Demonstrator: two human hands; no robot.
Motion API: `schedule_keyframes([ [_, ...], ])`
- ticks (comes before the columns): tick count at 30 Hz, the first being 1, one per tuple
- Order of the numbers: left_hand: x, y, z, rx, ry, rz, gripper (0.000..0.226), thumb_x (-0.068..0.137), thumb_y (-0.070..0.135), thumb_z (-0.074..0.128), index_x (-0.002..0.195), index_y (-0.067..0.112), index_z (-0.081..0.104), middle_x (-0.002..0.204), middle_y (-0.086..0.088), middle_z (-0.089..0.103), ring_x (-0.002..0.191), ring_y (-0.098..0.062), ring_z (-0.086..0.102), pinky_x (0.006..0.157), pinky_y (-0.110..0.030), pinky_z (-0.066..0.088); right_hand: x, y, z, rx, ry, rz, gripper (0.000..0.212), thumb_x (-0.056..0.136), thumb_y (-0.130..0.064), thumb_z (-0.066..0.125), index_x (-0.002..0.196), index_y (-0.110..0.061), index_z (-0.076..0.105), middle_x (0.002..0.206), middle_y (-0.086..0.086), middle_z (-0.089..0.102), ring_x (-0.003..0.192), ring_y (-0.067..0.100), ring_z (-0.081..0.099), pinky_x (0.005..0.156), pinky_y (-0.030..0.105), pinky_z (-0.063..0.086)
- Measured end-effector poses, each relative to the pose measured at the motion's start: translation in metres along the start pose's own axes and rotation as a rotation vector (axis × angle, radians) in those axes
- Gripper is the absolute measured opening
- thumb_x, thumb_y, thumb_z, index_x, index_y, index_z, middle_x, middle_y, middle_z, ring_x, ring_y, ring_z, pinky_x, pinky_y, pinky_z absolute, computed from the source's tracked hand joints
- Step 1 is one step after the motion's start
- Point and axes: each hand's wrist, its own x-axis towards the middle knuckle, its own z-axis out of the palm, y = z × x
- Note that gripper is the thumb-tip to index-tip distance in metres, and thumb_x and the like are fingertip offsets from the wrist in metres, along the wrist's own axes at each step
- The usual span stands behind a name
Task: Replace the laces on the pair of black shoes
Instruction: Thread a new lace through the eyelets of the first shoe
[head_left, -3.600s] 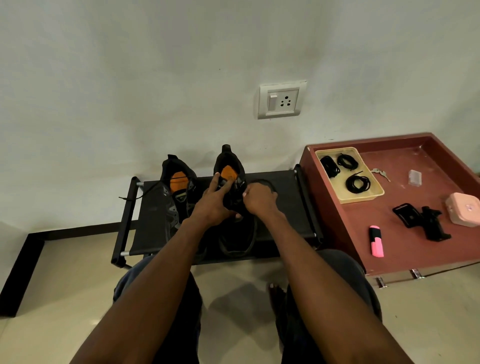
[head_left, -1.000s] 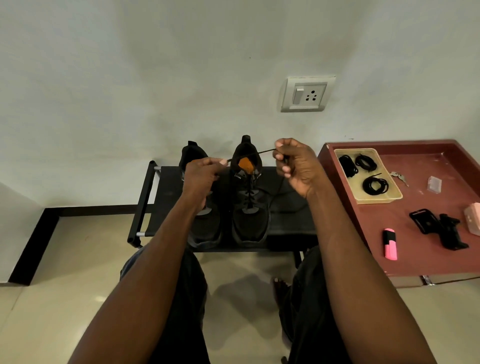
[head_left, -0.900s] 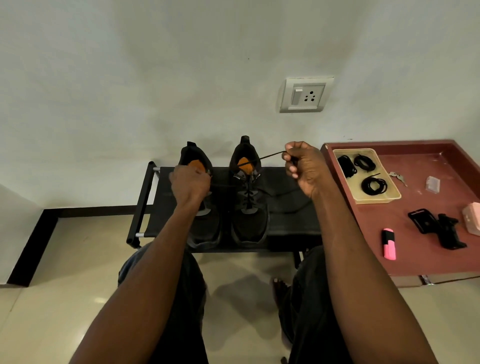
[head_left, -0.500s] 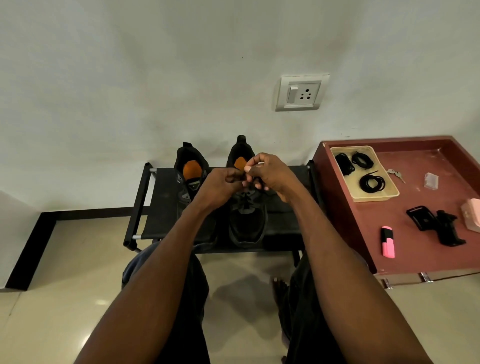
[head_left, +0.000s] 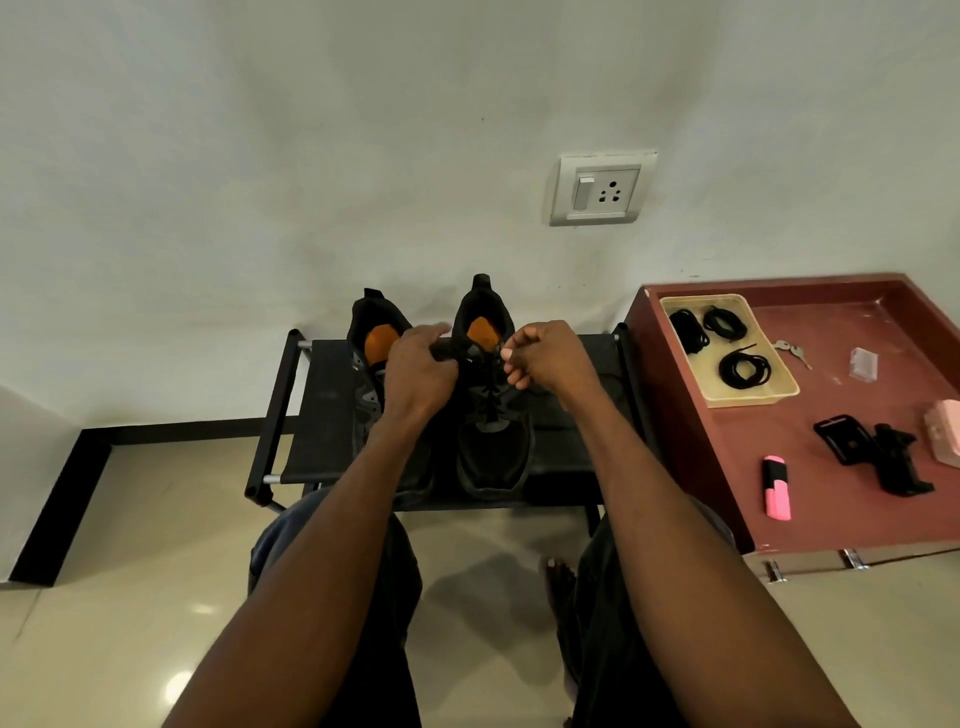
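Two black shoes with orange insoles stand side by side on a low black rack (head_left: 322, 405), toes toward me. The right shoe (head_left: 493, 452) carries a black lace (head_left: 491, 402) through its eyelets. My left hand (head_left: 418, 371) grips the top of this shoe's tongue and collar. Just right of the tongue, my right hand (head_left: 545, 358) pinches the lace with curled fingers. The left shoe (head_left: 371, 338) is partly hidden behind my left hand and forearm. Coiled black spare laces (head_left: 745, 369) lie in a yellow tray (head_left: 675, 364).
The tray sits on a red-brown low table (head_left: 831, 395) to the right, with keys (head_left: 792, 351), a pink highlighter (head_left: 776, 488), a black clamp-like holder (head_left: 878, 452), a pink box (head_left: 945, 431) and a small clear piece (head_left: 863, 364). A wall socket (head_left: 600, 189) is above. My knees are below the rack.
A second ago my hands were apart, pulling the lace ends out sideways above the right shoe. Both hands have come back together at the shoe's tongue, the left now holding the shoe's top.
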Motion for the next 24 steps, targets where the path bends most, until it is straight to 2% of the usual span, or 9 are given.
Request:
schedule_keyframes([
  [2,0.004,0.000,0.003,-0.221,-0.153,-0.025,0.050,0.087,0.010,0.069,0.135,0.016,0.059,0.126,0.004,0.064,0.116,-0.011,0.060,0.104,-0.035,0.049,0.001,0.001,0.004,0.001,0.032,-0.002,0.008,0.091,-0.007,0.070,0.084,-0.004,0.070,0.065,0.003,0.065,0.052,0.010,0.059,0.053,0.022,0.051],
  [4,0.005,-0.001,0.007,-0.332,-0.232,-0.048,0.034,0.090,0.014,0.072,0.123,0.013,0.068,0.109,-0.002,0.074,0.104,-0.013,0.069,0.101,-0.040,0.053,0.002,0.001,0.005,0.070,0.042,0.020,0.008,0.090,-0.009,0.072,0.086,-0.003,0.071,0.064,0.002,0.065,0.052,0.009,0.057,0.053,0.020,0.050],
  [8,0.004,-0.001,0.015,-0.358,-0.169,-0.001,0.013,0.089,0.015,0.073,0.101,0.011,0.078,0.094,-0.001,0.076,0.093,-0.014,0.072,0.095,-0.040,0.056,0.003,0.000,0.006,0.171,-0.002,0.081,0.007,0.090,-0.008,0.072,0.089,-0.001,0.071,0.066,0.005,0.067,0.054,0.010,0.057,0.056,0.023,0.049],
  [13,0.009,-0.004,0.023,-0.391,-0.137,-0.007,0.012,0.088,0.015,0.075,0.098,0.009,0.075,0.093,-0.008,0.074,0.091,-0.021,0.071,0.090,-0.035,0.058,0.007,0.003,0.009,0.371,-0.010,0.148,0.003,0.089,0.001,0.068,0.087,-0.001,0.070,0.070,0.007,0.067,0.056,0.012,0.057,0.054,0.021,0.050],
  [17,0.011,-0.008,0.029,-0.413,-0.086,0.026,0.009,0.092,0.018,0.070,0.095,0.012,0.076,0.090,-0.001,0.076,0.087,-0.014,0.072,0.085,-0.029,0.058,0.010,0.005,0.009,0.473,-0.042,0.205,0.009,0.090,0.000,0.067,0.097,0.005,0.068,0.070,0.008,0.064,0.056,0.012,0.055,0.049,0.019,0.047],
  [19,0.014,-0.010,0.031,-0.426,-0.053,0.012,0.012,0.095,0.018,0.066,0.092,0.011,0.076,0.086,-0.001,0.075,0.082,-0.013,0.071,0.080,-0.025,0.057,0.012,0.006,0.009,0.485,-0.063,0.194,0.005,0.091,-0.003,0.067,0.093,0.002,0.068,0.070,0.007,0.063,0.056,0.012,0.054,0.049,0.019,0.046],
  [21,0.016,-0.011,0.036,-0.327,-0.021,0.029,0.014,0.098,0.020,0.062,0.092,0.012,0.071,0.082,0.000,0.071,0.073,-0.009,0.066,0.069,-0.019,0.052,0.017,0.010,0.011,0.410,0.002,0.154,0.007,0.093,-0.007,0.066,0.087,-0.004,0.068,0.070,0.006,0.063,0.057,0.014,0.054,0.051,0.021,0.047],
  [23,0.017,-0.013,0.041,-0.216,0.005,0.031,0.014,0.101,0.021,0.056,0.092,0.014,0.064,0.079,0.000,0.066,0.065,-0.007,0.058,0.057,-0.013,0.044,0.028,0.018,0.015,0.088,0.159,0.042,0.008,0.093,-0.018,0.066,0.090,-0.011,0.069,0.079,0.004,0.068,0.066,0.016,0.061,0.059,0.029,0.053],
  [24,0.017,-0.015,0.043,-0.197,0.008,0.030,0.013,0.103,0.021,0.053,0.093,0.015,0.061,0.078,0.000,0.065,0.064,-0.008,0.058,0.055,-0.013,0.044,0.032,0.022,0.017,-0.098,0.216,-0.016,0.011,0.092,-0.025,0.067,0.097,-0.015,0.070,0.089,0.003,0.070,0.076,0.018,0.065,0.068,0.033,0.055],
])
